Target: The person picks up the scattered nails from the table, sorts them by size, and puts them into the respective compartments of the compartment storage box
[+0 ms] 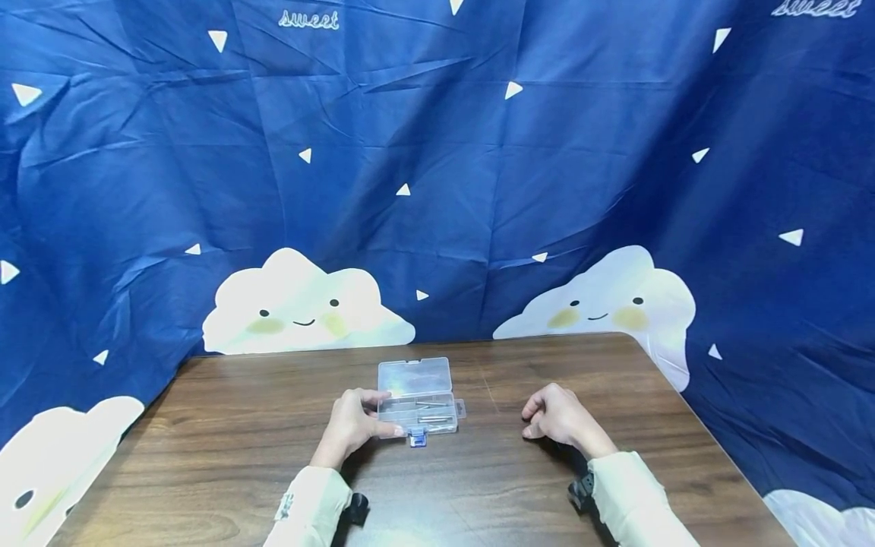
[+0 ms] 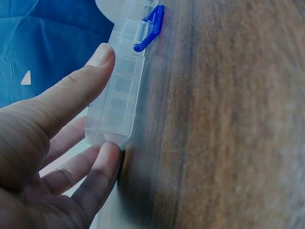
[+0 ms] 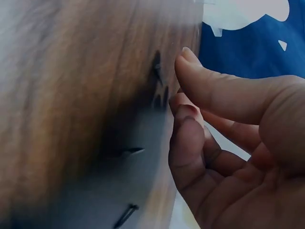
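Note:
My left hand (image 1: 355,420) holds the left end of a clear plastic compartment box (image 1: 399,417), the thumb along its front and the fingers around the end and back. The box's lid (image 1: 414,376) is raised and leans away. Thin metal pieces (image 1: 434,418) lie in its compartments, and a blue latch (image 2: 151,31) sticks out at the front. To the right, my right hand (image 1: 559,414) hovers low over the table, fingers loosely bent, with nothing visible between them. Beside those fingers, the right wrist view shows several small dark screw-like pieces (image 3: 132,151) on the wood.
The brown wooden table (image 1: 478,486) bears the box near its far middle. Behind it hangs a blue cloth (image 1: 437,213) printed with clouds and white triangles. A clear hanging tab (image 1: 461,409) juts from the box's right end. Black straps sit on both wrists.

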A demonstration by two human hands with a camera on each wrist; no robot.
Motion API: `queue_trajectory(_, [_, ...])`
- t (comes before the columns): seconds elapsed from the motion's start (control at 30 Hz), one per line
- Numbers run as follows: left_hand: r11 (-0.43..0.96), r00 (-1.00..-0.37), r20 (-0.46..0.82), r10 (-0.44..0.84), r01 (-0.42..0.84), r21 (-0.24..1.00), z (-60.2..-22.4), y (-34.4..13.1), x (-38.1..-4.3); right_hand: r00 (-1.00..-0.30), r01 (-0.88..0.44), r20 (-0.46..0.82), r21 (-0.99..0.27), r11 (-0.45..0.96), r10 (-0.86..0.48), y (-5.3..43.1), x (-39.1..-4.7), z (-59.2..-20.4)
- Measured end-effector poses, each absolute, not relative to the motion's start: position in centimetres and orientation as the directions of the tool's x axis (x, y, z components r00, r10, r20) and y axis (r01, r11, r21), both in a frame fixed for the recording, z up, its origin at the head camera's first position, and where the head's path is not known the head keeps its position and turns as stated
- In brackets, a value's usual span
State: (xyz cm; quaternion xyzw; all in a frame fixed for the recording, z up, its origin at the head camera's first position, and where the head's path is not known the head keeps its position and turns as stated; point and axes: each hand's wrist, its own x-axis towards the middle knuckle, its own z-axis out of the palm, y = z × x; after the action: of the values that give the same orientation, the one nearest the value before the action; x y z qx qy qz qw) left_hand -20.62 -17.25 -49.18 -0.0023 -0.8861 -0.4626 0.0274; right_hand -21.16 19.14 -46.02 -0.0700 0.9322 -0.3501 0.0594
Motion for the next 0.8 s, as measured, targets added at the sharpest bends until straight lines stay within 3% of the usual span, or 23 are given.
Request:
queue_trajectory(0.6, [0.564, -0.999, 0.047, -0.018, 0.029, 0.825, -49.12, -17.12, -20.54, -0.981, -0.129, -0.035, -0.612, 0.780, -0.190, 19.45, -20.84, -46.37])
queue_trajectory(0.8, [0.569, -0.999, 0.049, -0.017, 0.031, 0.822, -49.04, -17.10, -20.51, -0.979, -0.087, -0.066, -0.728, 0.680, -0.195, 19.99, -21.23, -46.26])
